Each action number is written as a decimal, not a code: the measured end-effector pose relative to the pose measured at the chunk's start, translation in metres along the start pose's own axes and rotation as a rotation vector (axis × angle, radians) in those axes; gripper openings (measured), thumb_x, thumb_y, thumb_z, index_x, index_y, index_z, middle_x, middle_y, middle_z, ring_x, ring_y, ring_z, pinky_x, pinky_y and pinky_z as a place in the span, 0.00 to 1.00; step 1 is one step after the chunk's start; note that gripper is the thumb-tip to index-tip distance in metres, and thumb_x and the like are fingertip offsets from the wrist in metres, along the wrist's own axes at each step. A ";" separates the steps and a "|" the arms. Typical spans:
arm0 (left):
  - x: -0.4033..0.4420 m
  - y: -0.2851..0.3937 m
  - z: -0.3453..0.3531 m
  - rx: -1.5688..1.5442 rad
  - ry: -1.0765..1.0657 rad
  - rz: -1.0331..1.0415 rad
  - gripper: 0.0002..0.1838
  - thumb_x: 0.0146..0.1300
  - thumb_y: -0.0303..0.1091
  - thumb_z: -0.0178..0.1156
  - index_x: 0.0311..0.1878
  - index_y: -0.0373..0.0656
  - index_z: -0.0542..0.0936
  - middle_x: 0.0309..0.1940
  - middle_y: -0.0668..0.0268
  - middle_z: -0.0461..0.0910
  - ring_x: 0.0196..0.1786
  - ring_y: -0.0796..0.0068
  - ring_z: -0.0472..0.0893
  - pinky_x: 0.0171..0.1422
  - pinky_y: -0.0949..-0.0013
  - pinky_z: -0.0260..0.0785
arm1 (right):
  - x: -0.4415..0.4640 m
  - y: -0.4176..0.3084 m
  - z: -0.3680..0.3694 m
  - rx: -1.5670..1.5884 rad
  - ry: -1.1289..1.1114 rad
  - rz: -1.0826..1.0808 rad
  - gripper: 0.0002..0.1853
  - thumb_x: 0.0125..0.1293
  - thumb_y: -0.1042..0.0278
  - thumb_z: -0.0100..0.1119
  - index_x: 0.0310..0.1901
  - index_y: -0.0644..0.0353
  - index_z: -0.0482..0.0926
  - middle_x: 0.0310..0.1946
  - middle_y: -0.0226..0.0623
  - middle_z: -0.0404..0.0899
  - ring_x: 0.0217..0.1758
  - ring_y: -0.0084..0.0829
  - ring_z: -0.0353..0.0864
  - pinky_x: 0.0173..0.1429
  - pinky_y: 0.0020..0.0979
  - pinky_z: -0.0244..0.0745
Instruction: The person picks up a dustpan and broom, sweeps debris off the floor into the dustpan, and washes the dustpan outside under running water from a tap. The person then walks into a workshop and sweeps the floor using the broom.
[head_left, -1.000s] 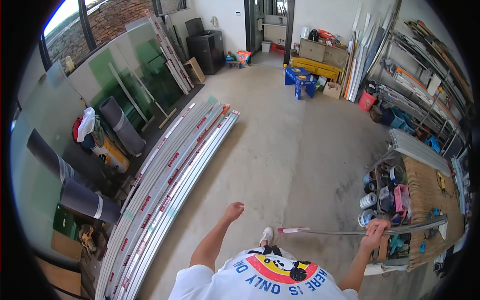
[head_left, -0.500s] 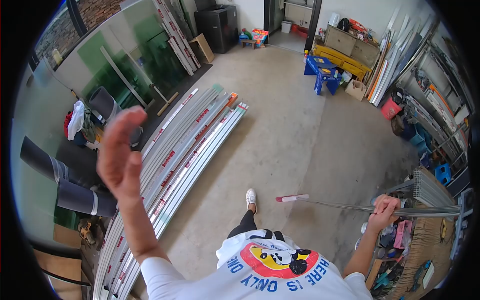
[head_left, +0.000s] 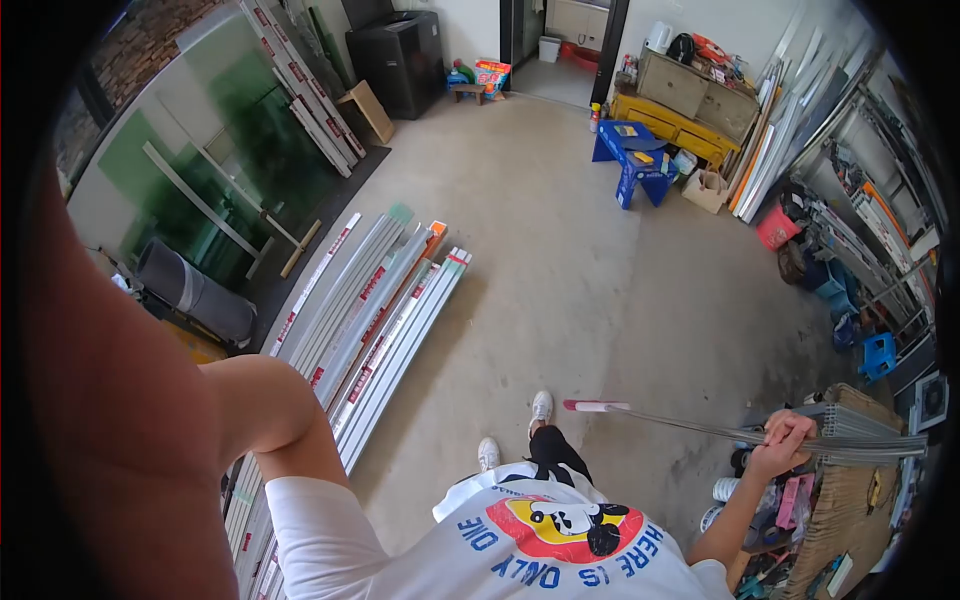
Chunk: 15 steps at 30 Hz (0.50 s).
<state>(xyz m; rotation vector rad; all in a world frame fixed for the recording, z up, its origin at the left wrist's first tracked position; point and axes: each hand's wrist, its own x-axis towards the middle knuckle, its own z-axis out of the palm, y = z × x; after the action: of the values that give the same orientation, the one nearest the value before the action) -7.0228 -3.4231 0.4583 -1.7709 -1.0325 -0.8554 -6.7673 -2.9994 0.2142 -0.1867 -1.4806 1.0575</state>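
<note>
My right hand (head_left: 787, 443) is wrapped round a bundle of long thin metal strips (head_left: 690, 428) at the lower right. The strips reach left to a pink-and-white wrapped end (head_left: 597, 406) over the floor, and right past the workbench edge. My left forearm and hand (head_left: 130, 400) loom very large and blurred at the left edge, close to the camera; the fingers cannot be made out. Behind that arm, a stack of long white and silver profiles (head_left: 385, 330) lies on the floor.
Glass sheets (head_left: 190, 170) lean on the left wall near a grey roll (head_left: 195, 292). A blue stool (head_left: 636, 165) stands before a yellow cabinet (head_left: 675, 130). At right are a red bucket (head_left: 778, 228), shelves of profiles and a cluttered bench (head_left: 840, 500).
My left arm has risen from low in front up to the camera's left side. My right hand keeps its hold on the strips, slightly farther right. The feet and the view have shifted.
</note>
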 end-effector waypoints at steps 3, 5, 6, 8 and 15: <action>-0.007 -0.036 0.030 0.033 -0.007 -0.002 0.25 0.57 0.38 0.52 0.57 0.38 0.66 0.54 0.51 0.67 0.58 0.54 0.66 0.62 0.49 0.52 | 0.035 0.052 0.029 0.016 -0.069 0.030 0.15 0.69 0.64 0.44 0.23 0.57 0.64 0.08 0.24 0.53 0.10 0.17 0.52 0.19 0.22 0.53; -0.006 -0.058 0.047 0.068 -0.016 0.006 0.24 0.56 0.37 0.52 0.56 0.38 0.67 0.54 0.51 0.67 0.57 0.54 0.67 0.62 0.50 0.53 | 0.061 0.088 0.047 0.058 -0.102 0.070 0.16 0.69 0.63 0.44 0.22 0.56 0.63 0.08 0.23 0.52 0.10 0.16 0.51 0.19 0.21 0.53; -0.007 -0.068 0.056 0.088 -0.017 0.000 0.24 0.56 0.37 0.52 0.55 0.38 0.67 0.53 0.51 0.67 0.57 0.54 0.67 0.61 0.51 0.53 | 0.073 0.105 0.054 0.062 -0.115 0.081 0.16 0.69 0.63 0.44 0.22 0.56 0.63 0.08 0.23 0.52 0.10 0.16 0.52 0.19 0.21 0.53; -0.009 -0.087 0.071 0.134 -0.022 -0.014 0.23 0.56 0.36 0.52 0.55 0.38 0.67 0.53 0.51 0.68 0.56 0.55 0.67 0.61 0.51 0.54 | 0.096 0.137 0.069 0.073 -0.153 0.110 0.16 0.69 0.63 0.44 0.22 0.57 0.63 0.08 0.23 0.53 0.10 0.16 0.52 0.19 0.21 0.53; -0.008 -0.124 0.103 0.329 -0.020 -0.079 0.21 0.54 0.32 0.53 0.52 0.38 0.69 0.50 0.52 0.69 0.53 0.56 0.69 0.58 0.55 0.57 | 0.156 0.218 0.141 0.195 -0.353 0.159 0.14 0.69 0.65 0.44 0.23 0.57 0.63 0.08 0.23 0.53 0.11 0.16 0.52 0.20 0.22 0.54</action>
<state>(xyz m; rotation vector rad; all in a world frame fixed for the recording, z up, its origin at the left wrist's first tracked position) -7.1259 -3.2986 0.4565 -1.4724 -1.1885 -0.6717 -7.0253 -2.8417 0.1981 0.0244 -1.6839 1.4098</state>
